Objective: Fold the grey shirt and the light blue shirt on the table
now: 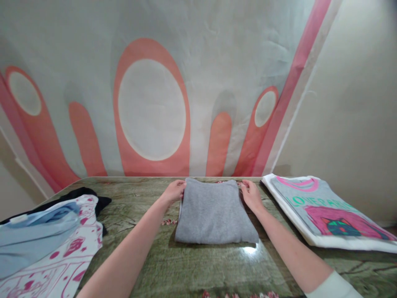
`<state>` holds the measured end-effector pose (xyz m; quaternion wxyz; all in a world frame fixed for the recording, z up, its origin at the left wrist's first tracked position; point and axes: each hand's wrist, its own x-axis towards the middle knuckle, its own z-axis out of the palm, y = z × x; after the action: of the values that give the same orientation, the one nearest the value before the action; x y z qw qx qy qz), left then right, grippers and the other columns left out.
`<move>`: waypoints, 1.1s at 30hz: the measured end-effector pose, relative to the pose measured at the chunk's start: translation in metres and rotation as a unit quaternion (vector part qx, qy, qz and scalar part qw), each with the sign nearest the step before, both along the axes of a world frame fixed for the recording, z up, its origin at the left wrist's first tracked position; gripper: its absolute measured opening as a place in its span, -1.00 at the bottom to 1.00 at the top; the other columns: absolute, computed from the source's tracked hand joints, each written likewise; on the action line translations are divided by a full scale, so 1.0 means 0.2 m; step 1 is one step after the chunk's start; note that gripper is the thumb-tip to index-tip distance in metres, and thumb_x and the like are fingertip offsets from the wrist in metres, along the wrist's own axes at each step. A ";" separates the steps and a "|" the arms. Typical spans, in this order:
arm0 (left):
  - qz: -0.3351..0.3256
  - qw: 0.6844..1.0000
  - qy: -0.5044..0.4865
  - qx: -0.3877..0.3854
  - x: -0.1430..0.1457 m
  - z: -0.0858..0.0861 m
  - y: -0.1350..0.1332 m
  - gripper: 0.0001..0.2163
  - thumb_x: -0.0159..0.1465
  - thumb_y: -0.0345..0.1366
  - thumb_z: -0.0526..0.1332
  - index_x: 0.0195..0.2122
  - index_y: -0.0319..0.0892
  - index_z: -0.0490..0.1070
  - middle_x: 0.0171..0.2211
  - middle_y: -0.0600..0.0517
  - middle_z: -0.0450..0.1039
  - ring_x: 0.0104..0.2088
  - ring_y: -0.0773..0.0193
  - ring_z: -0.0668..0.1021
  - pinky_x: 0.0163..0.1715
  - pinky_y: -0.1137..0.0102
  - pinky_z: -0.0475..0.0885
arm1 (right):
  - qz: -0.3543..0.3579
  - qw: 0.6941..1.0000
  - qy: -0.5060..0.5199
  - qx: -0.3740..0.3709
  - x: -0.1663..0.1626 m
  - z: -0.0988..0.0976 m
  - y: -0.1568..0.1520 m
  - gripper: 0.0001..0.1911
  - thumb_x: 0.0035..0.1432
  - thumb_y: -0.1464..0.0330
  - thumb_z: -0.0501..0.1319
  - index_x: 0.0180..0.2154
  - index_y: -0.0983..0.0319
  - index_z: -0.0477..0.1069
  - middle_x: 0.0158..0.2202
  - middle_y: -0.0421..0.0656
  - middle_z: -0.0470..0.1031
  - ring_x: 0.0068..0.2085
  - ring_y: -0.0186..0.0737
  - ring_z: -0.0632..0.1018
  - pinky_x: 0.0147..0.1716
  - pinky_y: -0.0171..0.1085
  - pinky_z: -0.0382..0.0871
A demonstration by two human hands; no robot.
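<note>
Left hand, right hand — fingers curled, gripped far corners of one grey garment. One printed shirt lay at 3 o'clock — three loose garments at 9.

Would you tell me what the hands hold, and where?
The folded grey garment: left hand at its far left corner, right hand at its far right corner.

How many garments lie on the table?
5: grey folded garment at centre; printed shirt at right; light blue garment, pink-patterned white garment and black garment piled at left. More may be hidden.
</note>
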<state>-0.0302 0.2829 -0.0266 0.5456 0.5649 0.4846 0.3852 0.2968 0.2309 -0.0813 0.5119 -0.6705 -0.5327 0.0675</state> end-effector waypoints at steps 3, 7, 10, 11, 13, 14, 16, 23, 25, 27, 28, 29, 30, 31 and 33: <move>-0.066 0.994 0.074 -0.051 -0.06 0.08 -0.04 -0.51 0.05 -0.25 0.30 0.00 -0.24 0.25 -0.47 0.07 0.42 -0.48 0.34 0.46 -0.48 0.47 0.37 | 0.008 1.000 -0.014 -0.014 0.00 0.00 -0.01 -0.63 0.13 0.20 -0.01 -0.15 0.30 0.36 -0.22 -0.02 0.46 -0.20 -0.12 0.46 -0.14 -0.15 0.28; -0.168 0.978 0.096 -0.075 -0.10 0.14 -0.10 -0.30 0.02 -0.19 0.34 0.16 -0.16 0.07 -0.49 0.09 0.40 -0.50 0.32 0.47 -0.45 0.39 0.42 | 0.032 0.996 -0.043 -0.064 -0.01 -0.01 -0.02 -0.62 0.10 0.13 0.03 -0.19 0.25 0.37 -0.40 -0.12 0.48 -0.38 -0.15 0.47 -0.30 -0.18 0.30; -0.206 0.970 0.104 -0.077 -0.11 0.15 -0.12 -0.25 0.04 -0.19 0.33 0.21 -0.12 0.01 -0.53 0.13 0.35 -0.55 0.35 0.44 -0.45 0.37 0.42 | 0.052 0.990 -0.089 -0.093 -0.01 -0.04 -0.02 -0.61 0.09 0.11 0.05 -0.17 0.24 0.35 -0.43 -0.14 0.47 -0.42 -0.18 0.47 -0.35 -0.22 0.28; -0.214 0.968 0.106 -0.071 -0.11 0.15 -0.12 -0.25 0.03 -0.21 0.33 0.22 -0.13 0.00 -0.55 0.15 0.33 -0.55 0.36 0.43 -0.45 0.38 0.42 | 0.056 0.989 -0.098 -0.093 0.00 -0.04 -0.01 -0.62 0.08 0.12 0.06 -0.17 0.24 0.35 -0.42 -0.13 0.48 -0.41 -0.18 0.47 -0.35 -0.23 0.28; -0.220 0.968 0.110 -0.043 -0.12 0.15 -0.12 -0.28 0.02 -0.27 0.33 0.20 -0.17 0.06 -0.58 0.17 0.31 -0.55 0.36 0.42 -0.46 0.40 0.41 | 0.051 0.990 -0.102 -0.085 0.00 -0.06 -0.01 -0.64 0.08 0.14 0.06 -0.17 0.24 0.33 -0.40 -0.13 0.49 -0.39 -0.17 0.48 -0.34 -0.23 0.28; -0.213 0.970 0.112 -0.022 -0.12 0.15 -0.11 -0.31 0.02 -0.29 0.32 0.18 -0.19 0.10 -0.59 0.17 0.30 -0.55 0.37 0.42 -0.47 0.43 0.40 | 0.045 0.991 -0.100 -0.081 0.00 -0.06 -0.01 -0.65 0.08 0.15 0.06 -0.17 0.24 0.32 -0.40 -0.12 0.49 -0.38 -0.17 0.49 -0.34 -0.23 0.28; -0.190 0.974 0.121 0.014 -0.13 0.16 -0.10 -0.39 0.02 -0.32 0.30 0.12 -0.21 0.18 -0.58 0.16 0.32 -0.55 0.37 0.42 -0.48 0.46 0.38 | 0.037 0.992 -0.097 -0.076 0.00 -0.06 -0.01 -0.67 0.09 0.16 0.05 -0.18 0.23 0.32 -0.39 -0.12 0.50 -0.36 -0.17 0.50 -0.34 -0.23 0.28; -0.180 0.954 0.236 -0.048 -0.15 0.12 -0.08 -0.42 -0.01 -0.37 0.30 0.07 -0.28 0.21 -0.60 0.11 0.39 -0.56 0.30 0.48 -0.56 0.47 0.38 | 0.058 0.985 -0.127 -0.105 -0.01 -0.06 -0.01 -0.72 0.08 0.17 0.08 -0.24 0.20 0.34 -0.39 -0.12 0.51 -0.33 -0.14 0.51 -0.30 -0.20 0.30; -0.143 0.959 0.244 -0.017 -0.13 0.09 -0.07 -0.46 0.02 -0.34 0.29 0.05 -0.31 0.24 -0.63 0.11 0.38 -0.60 0.31 0.46 -0.61 0.49 0.34 | 0.051 0.989 -0.104 -0.093 0.01 -0.06 -0.01 -0.71 0.07 0.18 0.09 -0.23 0.22 0.34 -0.33 -0.09 0.51 -0.29 -0.13 0.52 -0.26 -0.19 0.31; -0.089 0.965 0.244 0.030 -0.11 0.05 -0.04 -0.52 0.05 -0.35 0.27 0.01 -0.32 0.26 -0.63 0.10 0.38 -0.61 0.32 0.45 -0.64 0.51 0.30 | 0.046 0.993 -0.070 -0.077 0.02 -0.07 0.00 -0.71 0.07 0.19 0.09 -0.23 0.23 0.34 -0.28 -0.07 0.51 -0.25 -0.13 0.51 -0.22 -0.17 0.32; -0.064 0.966 0.244 0.052 -0.10 0.03 -0.03 -0.55 0.07 -0.35 0.25 0.00 -0.32 0.27 -0.61 0.09 0.39 -0.60 0.33 0.46 -0.63 0.51 0.29 | 0.046 0.996 -0.050 -0.066 0.03 -0.07 0.01 -0.72 0.07 0.20 0.09 -0.23 0.23 0.34 -0.26 -0.06 0.50 -0.24 -0.12 0.51 -0.20 -0.16 0.32; -0.042 0.966 0.244 0.070 -0.09 0.00 -0.01 -0.58 0.10 -0.36 0.23 0.00 -0.31 0.27 -0.58 0.07 0.41 -0.58 0.33 0.46 -0.62 0.51 0.30 | 0.046 0.997 -0.029 -0.052 0.04 -0.08 0.02 -0.73 0.06 0.21 0.10 -0.23 0.23 0.34 -0.25 -0.05 0.50 -0.22 -0.12 0.51 -0.18 -0.14 0.32; -0.023 0.966 0.243 0.087 -0.08 -0.02 0.01 -0.60 0.12 -0.35 0.21 0.00 -0.31 0.27 -0.55 0.06 0.43 -0.56 0.33 0.48 -0.60 0.51 0.30 | 0.047 0.998 -0.010 -0.039 0.05 -0.08 0.03 -0.74 0.05 0.22 0.11 -0.24 0.23 0.33 -0.24 -0.05 0.50 -0.21 -0.12 0.50 -0.16 -0.13 0.32; -0.005 0.965 0.242 0.101 -0.07 -0.05 0.03 -0.63 0.14 -0.35 0.19 -0.01 -0.30 0.27 -0.52 0.04 0.45 -0.54 0.33 0.49 -0.58 0.51 0.31 | 0.049 0.998 0.005 -0.028 0.05 -0.09 0.04 -0.74 0.04 0.23 0.11 -0.24 0.23 0.33 -0.24 -0.05 0.49 -0.20 -0.13 0.50 -0.14 -0.12 0.31; 0.023 0.962 0.241 0.128 -0.06 -0.09 0.06 -0.65 0.17 -0.32 0.18 -0.02 -0.27 0.28 -0.47 0.02 0.47 -0.50 0.33 0.50 -0.53 0.50 0.33 | 0.051 0.998 0.024 -0.012 0.07 -0.09 0.06 -0.76 0.04 0.25 0.11 -0.25 0.23 0.33 -0.24 -0.06 0.49 -0.20 -0.14 0.50 -0.12 -0.11 0.32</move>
<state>-0.0430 0.2953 -0.0453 0.3273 0.6943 0.5615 0.3092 0.3102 0.2421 -0.1002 0.5118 -0.6470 -0.5532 0.1159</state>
